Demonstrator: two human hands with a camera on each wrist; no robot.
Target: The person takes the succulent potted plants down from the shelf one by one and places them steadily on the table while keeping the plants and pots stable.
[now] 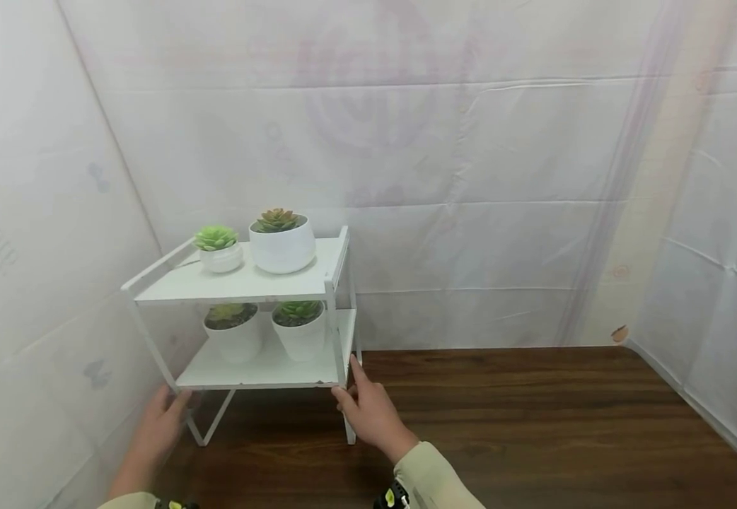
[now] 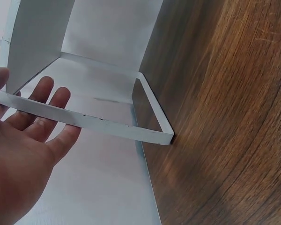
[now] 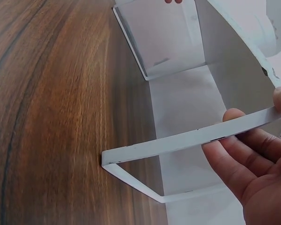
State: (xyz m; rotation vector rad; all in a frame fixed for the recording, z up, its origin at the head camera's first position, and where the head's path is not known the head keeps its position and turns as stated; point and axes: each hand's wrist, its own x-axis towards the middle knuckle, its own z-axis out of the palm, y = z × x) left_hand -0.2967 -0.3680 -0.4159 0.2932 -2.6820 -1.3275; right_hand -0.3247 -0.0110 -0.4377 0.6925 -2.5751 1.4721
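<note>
A white two-tier metal shelf (image 1: 235, 287) stands on a wooden surface at the left. My left hand (image 1: 160, 425) grips its front left leg near the lower board, and the fingers (image 2: 61, 98) pass behind the leg in the left wrist view. At the front right corner my right hand (image 1: 376, 416) holds the other leg, with its thumb by the lower board's edge. On the top board are a small white pot (image 1: 222, 260) with a light green succulent and a wider white pot (image 1: 282, 251) with a reddish-green one. Two white pots with succulents, left (image 1: 239, 343) and right (image 1: 301, 341), sit below, partly hidden by the top board.
The dark wooden surface (image 1: 521, 417) extends to the right of the shelf. Creased white sheeting (image 1: 502, 177) hangs behind, and more sheeting (image 1: 25, 247) rises close beside the shelf's left side. Another sheeted wall (image 1: 725, 304) bounds the right side.
</note>
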